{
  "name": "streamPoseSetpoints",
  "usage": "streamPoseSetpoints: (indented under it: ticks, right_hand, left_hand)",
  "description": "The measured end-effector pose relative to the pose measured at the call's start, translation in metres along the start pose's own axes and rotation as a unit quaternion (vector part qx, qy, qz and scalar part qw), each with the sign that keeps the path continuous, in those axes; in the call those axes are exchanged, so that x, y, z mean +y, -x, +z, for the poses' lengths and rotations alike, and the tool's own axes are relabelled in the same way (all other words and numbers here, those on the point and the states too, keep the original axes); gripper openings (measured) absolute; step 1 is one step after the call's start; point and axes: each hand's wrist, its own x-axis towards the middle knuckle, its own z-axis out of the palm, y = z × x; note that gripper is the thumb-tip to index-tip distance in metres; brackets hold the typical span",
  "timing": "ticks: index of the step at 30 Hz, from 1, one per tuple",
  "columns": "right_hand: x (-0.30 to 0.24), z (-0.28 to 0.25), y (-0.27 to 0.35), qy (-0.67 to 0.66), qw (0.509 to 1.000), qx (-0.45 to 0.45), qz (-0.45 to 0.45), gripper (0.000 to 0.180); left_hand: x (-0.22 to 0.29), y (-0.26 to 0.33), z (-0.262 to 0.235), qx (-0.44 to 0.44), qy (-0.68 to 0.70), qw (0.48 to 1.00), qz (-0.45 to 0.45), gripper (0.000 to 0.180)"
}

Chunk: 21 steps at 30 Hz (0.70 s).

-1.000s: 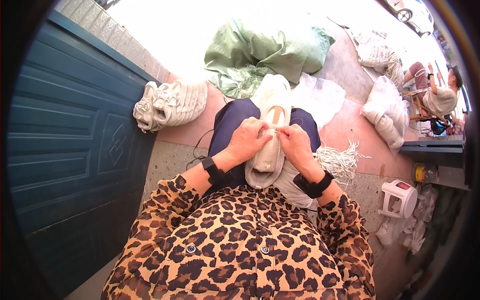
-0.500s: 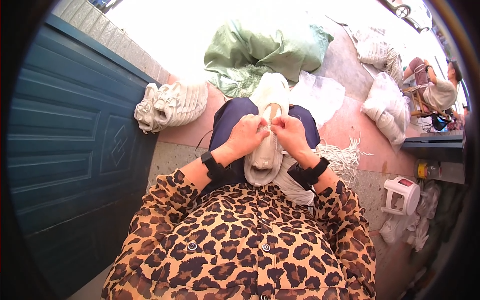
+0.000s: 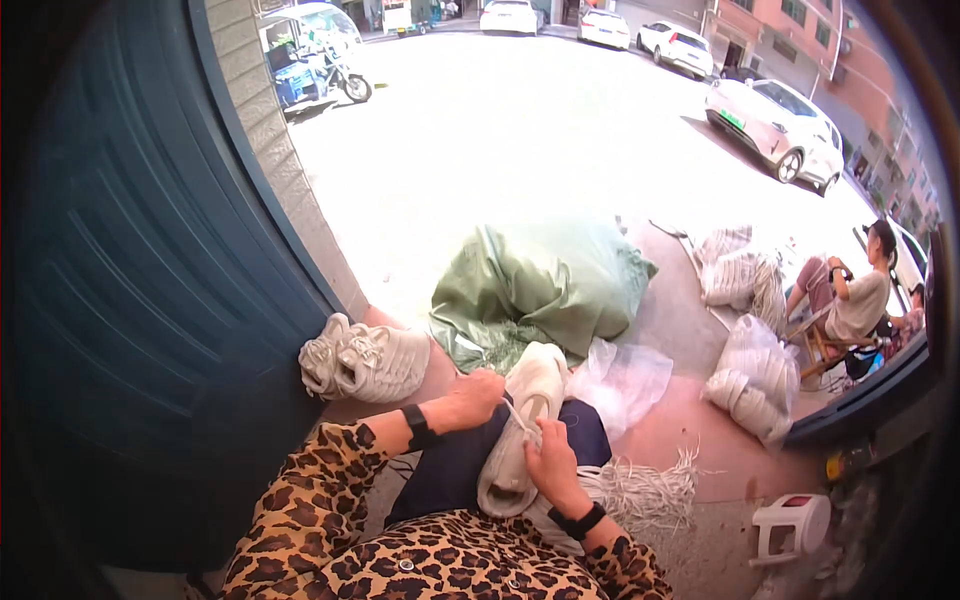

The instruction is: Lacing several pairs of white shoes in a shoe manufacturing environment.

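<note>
On my lap rests a whitish shoe (image 3: 512, 462), its opening toward me, with a second pale shoe (image 3: 538, 368) beyond it. A white shoelace (image 3: 518, 416) stretches from the near shoe up to my left hand (image 3: 478, 398), whose fingers are closed on it. My right hand (image 3: 553, 462) is at the shoe's right side, thumb and fingers pinched near the eyelets. What sits between those right fingertips is too small to make out. A bundle of loose white laces (image 3: 645, 490) lies beside my right thigh.
Several white shoes (image 3: 385, 362) stand in a row by the blue door (image 3: 150, 330). Ahead lie a green sack (image 3: 540, 290) and a clear plastic bag (image 3: 622, 385). At right are bagged shoes (image 3: 755, 380), a white stool (image 3: 790, 528) and a seated person (image 3: 855, 300).
My left hand has moved up and left, away from the right hand, drawing the lace out. The view has tilted up, showing the street and parked cars.
</note>
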Motion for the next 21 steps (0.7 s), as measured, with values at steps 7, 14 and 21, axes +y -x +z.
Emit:
streamPoseSetpoints:
  ticks: [7, 14, 21]
  right_hand:
    - [0.019, -0.058, 0.026, -0.032, 0.989, -0.131, 0.057, 0.034]
    - [0.094, -0.224, 0.077, -0.522, 0.829, 0.041, 0.196, 0.014]
    - [0.191, -0.38, 0.192, -0.755, 0.535, 0.376, 0.039, 0.025]
  left_hand:
    - [-0.163, 0.132, -0.236, 0.317, -0.376, 0.8, -0.344, 0.005]
    - [-0.215, 0.373, -0.381, 0.452, -0.43, 0.573, -0.531, 0.018]
    - [-0.223, 0.478, -0.372, 0.715, 0.094, 0.424, -0.547, 0.02]
